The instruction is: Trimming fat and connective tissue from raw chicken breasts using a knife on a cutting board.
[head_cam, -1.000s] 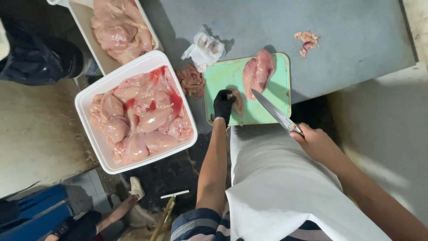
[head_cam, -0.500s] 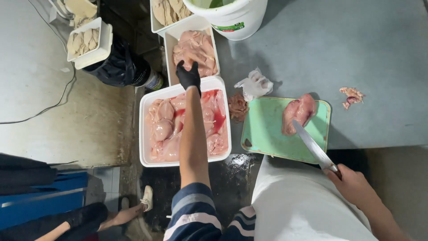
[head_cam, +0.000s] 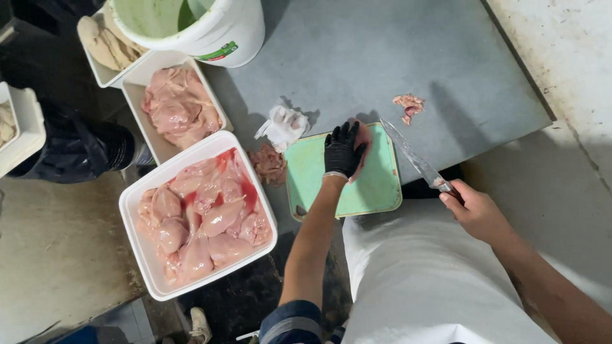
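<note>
**Gloved hand back on the board, meat under the palm**

On the green cutting board [head_cam: 357, 185], the left hand [head_cam: 343, 151] in its black glove now presses flat on a piece of raw chicken [head_cam: 364, 137], fingers spread over it rather than closed around it; only a pink edge of the meat shows at the board's far rim. Half a second ago that hand was stretched out over the tubs left of the board, and the board carried a piece lying bare. So the reach is over and the meat is pinned in place, as I read it.

The right hand [head_cam: 475, 210] is clamped round the handle of a long knife [head_cam: 414, 156], whose blade hangs just right of the board, tip pointing away, clear of the meat.

Left of the board stands a white square tub [head_cam: 143, 255] full of chicken pieces, with a small heap of trimmings [head_cam: 269, 164] between the two. Beyond the tub is a narrower white tray [head_cam: 137, 95] of meat. Far left of the board sits a white bucket [head_cam: 236, 32], greenish inside, with a small green and red label on its wall. A crumpled white wrapper [head_cam: 284, 124] lies just beyond the board's left corner; scraps [head_cam: 408, 105] lie beyond its right.
</note>
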